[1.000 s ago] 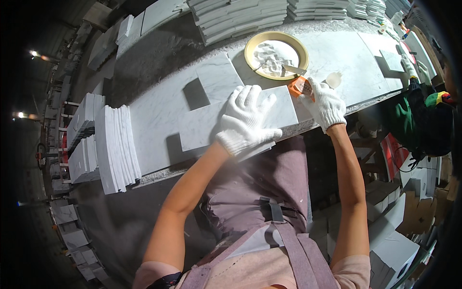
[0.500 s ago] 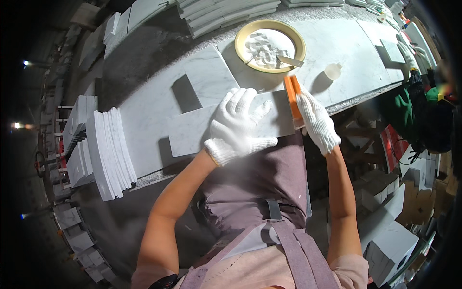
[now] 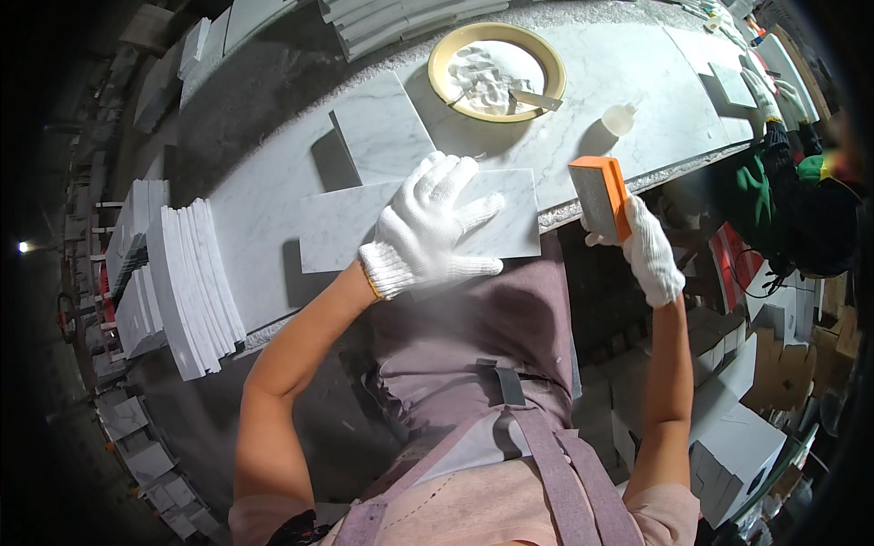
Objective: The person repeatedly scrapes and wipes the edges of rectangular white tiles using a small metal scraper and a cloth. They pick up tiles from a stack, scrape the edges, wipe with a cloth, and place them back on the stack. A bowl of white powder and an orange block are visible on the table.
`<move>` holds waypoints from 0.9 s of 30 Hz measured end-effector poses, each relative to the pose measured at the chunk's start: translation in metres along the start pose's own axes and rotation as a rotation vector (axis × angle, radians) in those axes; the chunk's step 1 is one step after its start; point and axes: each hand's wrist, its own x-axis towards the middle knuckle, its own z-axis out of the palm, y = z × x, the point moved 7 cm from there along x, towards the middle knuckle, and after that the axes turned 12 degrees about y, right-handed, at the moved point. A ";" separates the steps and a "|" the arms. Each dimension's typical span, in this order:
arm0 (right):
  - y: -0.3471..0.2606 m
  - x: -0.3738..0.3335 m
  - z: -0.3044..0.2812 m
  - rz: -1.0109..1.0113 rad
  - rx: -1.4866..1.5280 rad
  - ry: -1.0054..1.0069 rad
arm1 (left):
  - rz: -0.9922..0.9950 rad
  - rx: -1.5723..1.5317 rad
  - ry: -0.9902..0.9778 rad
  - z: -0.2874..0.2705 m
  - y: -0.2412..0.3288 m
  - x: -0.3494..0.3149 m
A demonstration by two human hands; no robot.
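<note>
From where I sit, the far left of my view has a row of white tiles [image 3: 191,287] set on edge at the end of the pale marble tabletop [image 3: 255,218]. Right of that, the long marble tile [image 3: 339,227] lies crosswise along the front edge, with another marble piece [image 3: 382,127] just beyond it; I can't tell whether the two touch. My left hand [image 3: 426,227], in a white knit glove, rests palm down on the long tile, fingers and thumb spread apart and clamped on nothing. Farther back, a yellow basin [image 3: 556,75] holds something white, and a flat blade [image 3: 535,100] lies across its right rim. Next comes my right hand [image 3: 652,255], gloved the same way and closed around an orange-backed block [image 3: 597,200]. I have that block tilted up off the right end of the tile, well apart from it, its grey face turned left, near the tabletop's front edge. Behind it stands a small translucent container [image 3: 619,120]. At far right, a co-worker's gloved hands [image 3: 763,95] are beside a smaller tile [image 3: 731,84].
</note>
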 end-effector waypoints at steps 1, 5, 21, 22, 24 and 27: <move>-0.007 0.007 0.002 -0.044 -0.072 -0.055 | 0.017 0.002 -0.004 -0.001 0.000 0.000; -0.029 0.045 0.023 -0.129 -0.301 -0.061 | 0.069 0.013 -0.004 0.000 0.001 0.001; -0.012 0.145 0.052 -0.463 -0.809 -0.778 | 0.010 -0.092 0.009 -0.002 -0.004 0.005; -0.014 0.142 0.052 -0.411 -0.806 -0.829 | 0.017 -0.082 0.004 -0.001 -0.004 0.004; -0.021 0.134 0.051 -0.205 -0.740 -0.854 | 0.029 -0.064 0.001 0.000 -0.004 0.004; -0.027 0.116 0.065 0.478 0.152 -0.792 | 0.040 -0.058 0.013 0.000 -0.004 0.004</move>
